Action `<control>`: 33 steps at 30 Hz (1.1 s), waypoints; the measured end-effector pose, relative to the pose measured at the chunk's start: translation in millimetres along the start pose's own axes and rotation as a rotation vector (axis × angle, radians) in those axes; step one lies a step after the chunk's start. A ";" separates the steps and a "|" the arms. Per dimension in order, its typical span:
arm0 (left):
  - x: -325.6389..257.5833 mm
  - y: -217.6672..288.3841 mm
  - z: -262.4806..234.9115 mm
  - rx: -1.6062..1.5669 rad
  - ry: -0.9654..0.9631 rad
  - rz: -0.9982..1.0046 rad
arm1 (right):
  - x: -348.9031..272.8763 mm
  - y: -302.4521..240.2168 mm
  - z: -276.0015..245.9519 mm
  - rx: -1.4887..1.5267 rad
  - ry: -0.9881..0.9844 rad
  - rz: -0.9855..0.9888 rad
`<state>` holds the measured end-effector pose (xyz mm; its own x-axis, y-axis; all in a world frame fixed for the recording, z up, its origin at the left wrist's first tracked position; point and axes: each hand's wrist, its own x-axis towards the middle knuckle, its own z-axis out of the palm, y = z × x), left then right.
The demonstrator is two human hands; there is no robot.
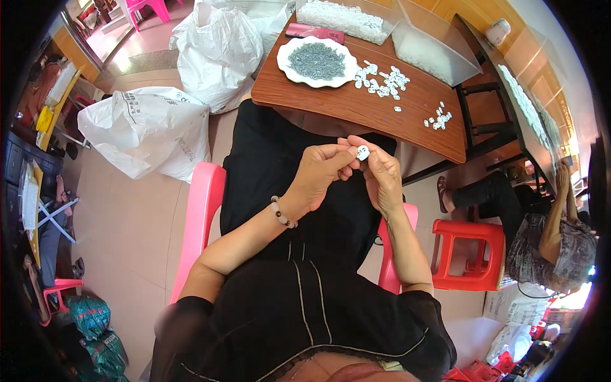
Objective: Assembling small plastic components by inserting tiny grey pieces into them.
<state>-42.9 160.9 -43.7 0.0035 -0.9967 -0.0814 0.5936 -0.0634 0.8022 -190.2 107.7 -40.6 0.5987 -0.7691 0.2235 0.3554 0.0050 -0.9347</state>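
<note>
Above my lap, my left hand (321,170) and my right hand (382,170) meet at the fingertips. Between them is a small white plastic piece (363,153) with dark spots or holes in its face. My left thumb and forefinger pinch its left side; my right thumb and fingers close on its right side. Ahead on the brown table (305,99) sits a white scalloped plate (284,63) heaped with small grey slender parts (317,60). Loose white pieces (388,81) lie right of the plate, with a smaller group (439,118) nearer the table's right corner.
Clear bins of white parts (347,20) stand at the table's back. White sacks (149,130) are on the floor at left. My pink chair's arms (202,210) flank me. At right are a red stool (468,251) and another person (541,248) at a table.
</note>
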 end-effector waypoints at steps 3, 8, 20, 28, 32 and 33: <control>0.5 -1.7 -0.3 -0.017 -0.005 0.013 | 0.8 -0.8 0.4 0.001 -0.007 0.002; 0.5 -0.6 1.3 0.012 0.012 0.035 | 1.2 1.2 -0.9 -0.003 -0.014 -0.009; 2.9 -3.5 -1.1 -0.037 0.033 -0.009 | 1.6 1.5 -1.7 -0.006 -0.018 -0.001; 7.4 -5.7 -2.9 -0.069 0.043 -0.026 | 6.9 2.7 -7.3 -0.121 0.035 0.024; 10.8 -6.6 -6.9 -0.073 0.037 -0.037 | 15.9 -8.2 -8.4 -0.228 0.036 0.054; 11.1 -6.1 -7.5 -0.072 0.036 -0.037 | 18.6 -11.7 -9.0 -0.240 0.034 0.051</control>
<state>-40.5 150.6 -54.0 0.0088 -0.9911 -0.1331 0.6506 -0.0954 0.7534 -189.6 87.6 -27.9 0.5851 -0.7931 0.1690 0.1423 -0.1048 -0.9843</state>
